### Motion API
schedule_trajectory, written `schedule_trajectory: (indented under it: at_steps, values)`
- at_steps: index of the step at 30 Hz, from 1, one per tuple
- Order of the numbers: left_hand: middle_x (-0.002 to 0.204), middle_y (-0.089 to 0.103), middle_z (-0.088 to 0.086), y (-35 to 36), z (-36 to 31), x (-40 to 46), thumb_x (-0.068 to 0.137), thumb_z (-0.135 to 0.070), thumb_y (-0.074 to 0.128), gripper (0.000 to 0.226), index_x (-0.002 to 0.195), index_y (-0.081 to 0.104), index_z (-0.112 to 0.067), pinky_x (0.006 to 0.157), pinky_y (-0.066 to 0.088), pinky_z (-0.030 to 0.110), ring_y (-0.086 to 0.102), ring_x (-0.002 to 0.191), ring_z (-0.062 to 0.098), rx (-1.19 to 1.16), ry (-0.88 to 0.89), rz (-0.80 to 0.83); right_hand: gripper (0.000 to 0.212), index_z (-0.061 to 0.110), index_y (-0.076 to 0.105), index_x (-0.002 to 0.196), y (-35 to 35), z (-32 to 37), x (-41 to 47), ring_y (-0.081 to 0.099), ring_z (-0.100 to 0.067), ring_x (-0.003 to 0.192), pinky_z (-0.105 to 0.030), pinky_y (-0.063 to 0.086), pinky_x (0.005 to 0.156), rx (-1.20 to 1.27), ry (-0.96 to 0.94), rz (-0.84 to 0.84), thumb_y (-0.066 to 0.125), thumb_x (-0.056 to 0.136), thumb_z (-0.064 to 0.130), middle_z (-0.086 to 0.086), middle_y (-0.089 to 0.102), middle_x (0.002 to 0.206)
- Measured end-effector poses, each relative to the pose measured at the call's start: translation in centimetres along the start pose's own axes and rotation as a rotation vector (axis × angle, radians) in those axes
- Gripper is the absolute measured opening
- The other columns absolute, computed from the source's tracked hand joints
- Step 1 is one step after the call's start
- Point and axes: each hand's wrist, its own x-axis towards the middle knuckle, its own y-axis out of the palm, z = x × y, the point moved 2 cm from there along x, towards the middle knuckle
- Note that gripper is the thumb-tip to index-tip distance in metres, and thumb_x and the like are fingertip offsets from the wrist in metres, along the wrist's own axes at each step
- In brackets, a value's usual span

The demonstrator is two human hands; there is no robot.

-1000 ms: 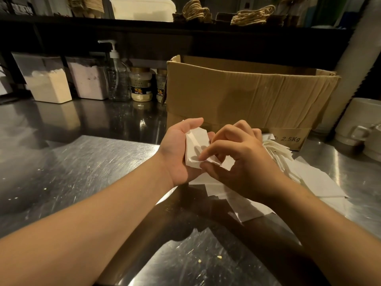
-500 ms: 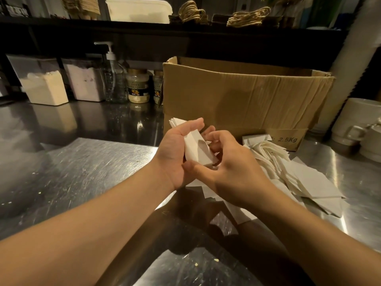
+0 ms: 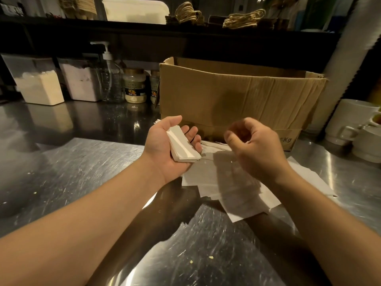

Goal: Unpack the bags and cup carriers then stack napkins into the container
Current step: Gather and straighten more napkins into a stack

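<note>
Right hand [image 3: 254, 145] has come off the small stack of napkins [image 3: 183, 146] and now hangs apart from it, to the right.

Its fingers are loosely curled around nothing, above the loose napkins [image 3: 231, 182] spread on the steel counter [image 3: 61, 172] in front of the cardboard box [image 3: 237, 96]. The left hand [image 3: 167, 145] lies palm up and cradles the stack, thumb over its far edge and fingers curled under its right side. To do this step well, I judge the right hand should pinch one loose napkin by a corner, lay it square on the stack, and let the left thumb clamp down so the edges stay flush. Grabbing several overlapping sheets at once would likely skew the pile. Which vessel is the napkin container cannot be told here.
</note>
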Motion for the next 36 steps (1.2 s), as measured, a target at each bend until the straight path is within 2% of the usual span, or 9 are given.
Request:
schedule_trajectory:
  at_steps: [5, 12, 20, 24, 26, 28, 30, 33, 36]
  values:
    - [0.098, 0.064, 0.008, -0.3, -0.1, 0.2, 0.078, -0.035, 0.066, 0.044, 0.116, 0.061, -0.013, 0.064, 0.054, 0.033, 0.061, 0.08, 0.022, 0.029, -0.009, -0.022, 0.006, 0.033, 0.074, 0.096, 1.1, -2.0, 0.7, 0.058, -0.02, 0.105, -0.045, 0.038, 0.103, -0.36, -0.093, 0.02, 0.069, 0.093, 0.031, 0.01, 0.067, 0.093]
    - [0.094, 0.065, 0.007, -0.4, 0.1, 0.3, 0.082, -0.037, 0.064, 0.038, 0.114, 0.062, -0.015, 0.064, 0.054, 0.033, 0.062, 0.079, 0.021, 0.047, -0.039, -0.032, 0.035, 0.041, 0.068, 0.12, 1.8, -1.8, 1.5, 0.059, -0.021, 0.112, -0.038, 0.034, 0.096, -0.641, 0.049, 0.211, 0.06, 0.091, 0.06, 0.01, 0.071, 0.117]
    - [0.095, 0.066, 0.008, -0.4, 0.0, 0.2, 0.085, -0.037, 0.063, 0.036, 0.114, 0.062, -0.016, 0.062, 0.055, 0.033, 0.062, 0.081, 0.022, 0.049, -0.04, -0.048, 0.028, 0.033, 0.072, 0.117, 1.8, -1.6, 1.9, 0.063, -0.03, 0.108, -0.037, 0.048, 0.095, -0.644, 0.177, 0.27, 0.054, 0.097, 0.036, -0.001, 0.074, 0.114]
    - [0.098, 0.067, 0.008, -0.4, -0.1, 0.2, 0.084, -0.036, 0.064, 0.038, 0.115, 0.063, -0.015, 0.062, 0.056, 0.033, 0.062, 0.082, 0.023, 0.037, -0.035, -0.045, 0.022, 0.033, 0.07, 0.104, 1.6, -1.9, 1.8, 0.059, -0.026, 0.107, -0.037, 0.023, 0.091, -0.688, 0.128, 0.199, 0.048, 0.101, 0.037, 0.002, 0.072, 0.105]
    - [0.099, 0.066, 0.008, -0.5, -0.2, 0.3, 0.084, -0.035, 0.064, 0.038, 0.115, 0.063, -0.014, 0.066, 0.056, 0.033, 0.062, 0.081, 0.023, 0.021, -0.023, -0.037, 0.017, 0.029, 0.067, 0.096, 1.2, -1.9, 1.6, 0.059, -0.024, 0.101, -0.036, 0.021, 0.086, -0.574, 0.064, 0.102, 0.051, 0.101, 0.035, 0.005, 0.068, 0.097]
    - [0.097, 0.063, 0.008, -0.5, -0.4, 0.4, 0.082, -0.034, 0.065, 0.037, 0.112, 0.062, -0.013, 0.071, 0.053, 0.033, 0.061, 0.079, 0.023, 0.004, -0.003, -0.022, 0.009, 0.026, 0.066, 0.1, 0.7, -1.3, 1.2, 0.063, -0.02, 0.095, -0.042, 0.043, 0.091, -0.226, 0.059, 0.039, 0.057, 0.102, 0.029, 0.007, 0.067, 0.096]
    - [0.09, 0.059, 0.007, -0.4, -0.6, 0.4, 0.074, -0.032, 0.066, 0.038, 0.106, 0.058, -0.013, 0.074, 0.049, 0.032, 0.057, 0.074, 0.022, -0.011, 0.017, 0.006, 0.011, 0.023, 0.064, 0.113, 0.2, 0.0, 0.9, 0.066, -0.019, 0.096, -0.041, 0.061, 0.081, 0.202, 0.166, 0.005, 0.06, 0.102, 0.024, 0.006, 0.067, 0.104]
    - [0.081, 0.053, 0.006, -0.2, -0.7, 0.4, 0.071, -0.031, 0.064, 0.032, 0.097, 0.054, -0.014, 0.073, 0.045, 0.031, 0.052, 0.069, 0.02, -0.055, 0.036, 0.034, 0.015, 0.019, 0.065, 0.116, -0.4, 1.2, 0.9, 0.069, -0.021, 0.099, -0.039, 0.063, 0.082, 0.593, 0.4, -0.01, 0.056, 0.104, 0.02, -0.001, 0.07, 0.108]
    - [0.078, 0.055, 0.007, -0.3, -0.8, 0.5, 0.083, -0.03, 0.061, 0.023, 0.094, 0.055, -0.012, 0.072, 0.046, 0.032, 0.052, 0.066, 0.02, -0.086, 0.034, 0.023, 0.016, 0.013, 0.067, 0.114, -0.1, 0.6, 1.2, 0.07, -0.027, 0.095, -0.048, 0.059, 0.087, 0.595, 0.567, 0.065, 0.056, 0.103, 0.013, -0.01, 0.072, 0.101]
